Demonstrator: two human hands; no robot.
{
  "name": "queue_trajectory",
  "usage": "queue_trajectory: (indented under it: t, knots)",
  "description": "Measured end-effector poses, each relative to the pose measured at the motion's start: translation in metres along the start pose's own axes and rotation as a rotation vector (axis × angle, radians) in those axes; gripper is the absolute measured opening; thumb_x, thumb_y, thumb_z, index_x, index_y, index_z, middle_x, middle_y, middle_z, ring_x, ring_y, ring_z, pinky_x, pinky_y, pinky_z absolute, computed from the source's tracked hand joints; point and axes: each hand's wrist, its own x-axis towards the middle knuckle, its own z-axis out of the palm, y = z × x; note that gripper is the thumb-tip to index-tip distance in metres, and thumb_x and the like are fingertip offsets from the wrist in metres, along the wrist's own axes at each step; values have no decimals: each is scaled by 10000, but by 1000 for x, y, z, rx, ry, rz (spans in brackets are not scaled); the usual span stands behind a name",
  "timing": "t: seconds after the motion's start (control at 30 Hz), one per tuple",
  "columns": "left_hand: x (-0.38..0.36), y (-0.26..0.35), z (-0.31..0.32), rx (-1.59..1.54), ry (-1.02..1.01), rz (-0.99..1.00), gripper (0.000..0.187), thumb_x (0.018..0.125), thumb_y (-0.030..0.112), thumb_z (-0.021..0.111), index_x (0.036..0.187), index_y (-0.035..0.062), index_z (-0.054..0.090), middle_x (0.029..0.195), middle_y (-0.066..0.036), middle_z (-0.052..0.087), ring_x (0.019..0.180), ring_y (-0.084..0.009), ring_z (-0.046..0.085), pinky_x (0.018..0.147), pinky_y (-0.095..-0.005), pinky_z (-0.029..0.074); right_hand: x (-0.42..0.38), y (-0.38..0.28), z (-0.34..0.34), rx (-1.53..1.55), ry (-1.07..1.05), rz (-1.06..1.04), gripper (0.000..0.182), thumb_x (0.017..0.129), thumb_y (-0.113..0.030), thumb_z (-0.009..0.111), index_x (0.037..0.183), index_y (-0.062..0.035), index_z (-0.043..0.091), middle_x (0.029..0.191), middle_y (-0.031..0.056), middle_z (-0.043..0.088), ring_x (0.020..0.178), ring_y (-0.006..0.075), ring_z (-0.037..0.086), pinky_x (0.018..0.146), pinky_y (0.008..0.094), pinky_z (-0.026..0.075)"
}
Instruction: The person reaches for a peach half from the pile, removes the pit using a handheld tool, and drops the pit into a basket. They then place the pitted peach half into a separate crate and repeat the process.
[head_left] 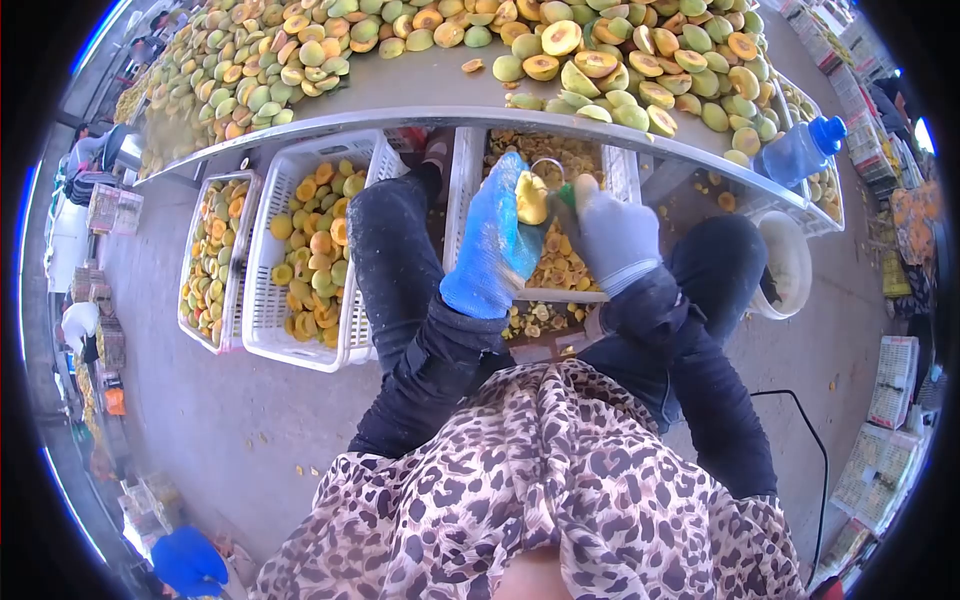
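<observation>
In a blue glove, my left hand (496,245) is closed around a yellow peach half (532,198), held up in front of my lap. My right hand (618,232), in a pale grey-white glove, grips a hand tool with a green handle (566,196) and a curved metal loop (547,163). The loop overlaps the top of the peach half in this view. Below both hands stands a white crate (466,178) with yellow-brown peach scraps (560,262). The fingers of my right hand partly hide the tool's handle.
Halved peaches (300,60) are heaped on a metal-edged table (420,85) ahead. Crates of peach halves (352,345) stand at left. A blue bottle (795,150) is at the table's right edge, above a white bucket (785,265). People are at the far left.
</observation>
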Motion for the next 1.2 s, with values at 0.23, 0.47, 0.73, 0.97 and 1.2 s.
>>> queue_trajectory:
  t: [0.23, 0.47, 0.73, 0.97, 1.2]
  knots:
    - [-1, 69, -47, -717, 355, -433, 194, 922, 230, 560, 959, 40, 570, 809, -53, 538, 767, -160, 589, 687, -271, 480, -1, 54, 39, -86, -189, 292, 332, 913, -380, 481, 876, -80, 618, 677, 152, 658, 620, 324, 664, 573, 428, 528]
    - [57, -34, -117, 1172, 156, 441, 123, 783, 146, 621, 883, 75, 622, 895, -126, 603, 852, -313, 572, 784, -416, 459, -38, 55, 92, 266, -420, 244, 397, 904, -432, 485, 842, -67, 630, 728, 200, 649, 693, 380, 643, 647, 468, 510]
    - [179, -94, 30, 530, -598, -33, 357, 764, 299, 607, 983, 16, 620, 1004, -191, 613, 981, -356, 574, 854, -438, 451, -42, 40, 100, 392, -582, 68, 389, 897, -426, 495, 871, -64, 636, 734, 193, 645, 687, 383, 634, 655, 481, 498]
    - [195, -103, 17, 158, -215, -517, 403, 793, 295, 619, 1043, -20, 595, 855, -153, 638, 698, -252, 611, 631, -340, 503, -31, 54, 105, 449, -607, 138, 350, 896, -401, 528, 916, -65, 625, 753, 192, 644, 692, 375, 634, 643, 473, 494]
    - [143, -19, 2, -967, -153, -795, 461, 969, 423, 414, 1014, 15, 624, 740, -47, 593, 581, -100, 555, 441, -171, 402, 31, 36, 12, 1015, -145, 172, 252, 917, -257, 569, 876, -9, 566, 704, 239, 582, 680, 394, 615, 546, 406, 455]
